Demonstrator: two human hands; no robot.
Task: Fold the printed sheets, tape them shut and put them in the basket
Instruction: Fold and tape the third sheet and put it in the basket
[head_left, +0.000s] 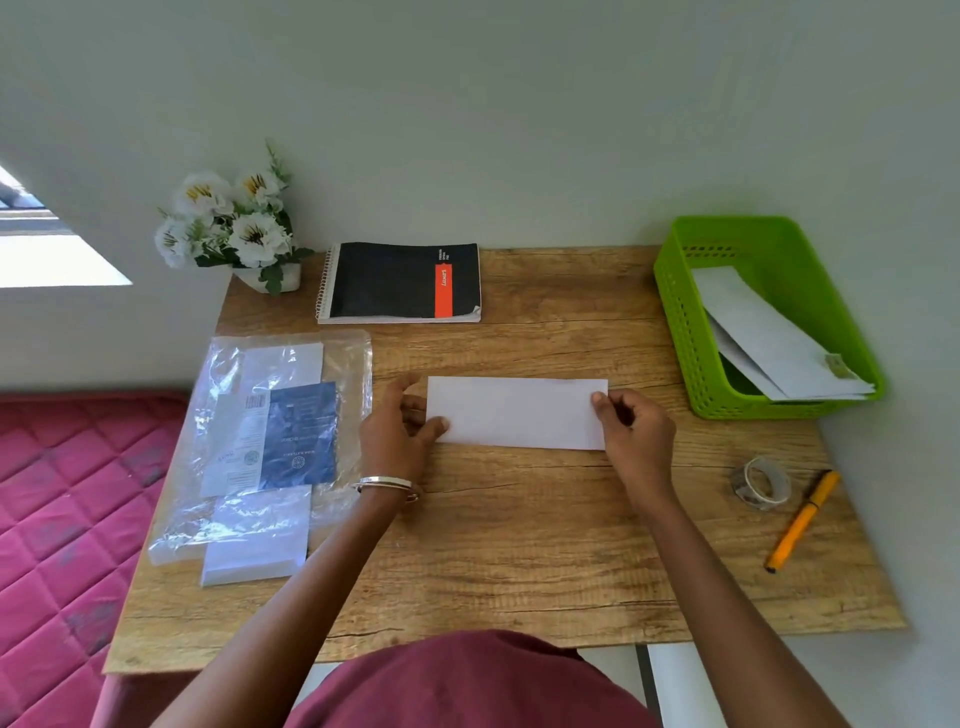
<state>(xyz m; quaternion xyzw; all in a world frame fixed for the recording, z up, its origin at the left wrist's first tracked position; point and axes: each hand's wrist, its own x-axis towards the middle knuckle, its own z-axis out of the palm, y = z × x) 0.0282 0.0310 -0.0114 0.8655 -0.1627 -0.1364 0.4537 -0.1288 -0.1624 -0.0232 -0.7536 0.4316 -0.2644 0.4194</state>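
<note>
Folded sheet (517, 413) lies flat at the centre of the wooden table (519, 545) as a long white strip, long edges running 9 to 3 o'clock. Left hand (397, 434) grasps the strip's 9 o'clock end: thumb on the top face near the lower corner, fingers curled round the short edge. Right hand (631, 434) grasps the 3 o'clock end: thumb pressed on the top face near the upper corner, remaining fingers curled beside the edge. A metal bangle (387, 486) sits on the left wrist.

Green basket (675, 306) stands at 2 o'clock from the strip, well apart from it, at the table's right edge. Folded sheets already in the basket (779, 338) lean across its interior; one carries a piece of tape at its lower right end.

Tape roll (761, 483) rests at 4 o'clock, with an orange pen (802, 522) just beside it. A clear plastic pack of paper (260, 452) lies at 9 o'clock, near the left hand. A black spiral notebook (400, 280) lies at 11 o'clock. White flowers in a pot (234, 223) stand at the table's far left corner.
</note>
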